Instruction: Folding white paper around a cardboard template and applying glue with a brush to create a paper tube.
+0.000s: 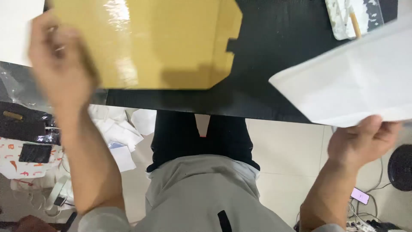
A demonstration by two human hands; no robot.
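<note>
Head view, looking down: left hand (pixel 58 64), motion-blurred, is closed on the left edge of a flat die-cut sheet of glossy yellow-brown cardboard (pixel 159 43) lying on the black tabletop (pixel 274 47), its near edge close to the table's front edge. Right hand (pixel 362 144) pinches the near edge of a white paper envelope or bag (pixel 356 86), held out past the table's front right edge. Phone (pixel 359 196) with a lit screen lies on the tiled floor below.
</note>
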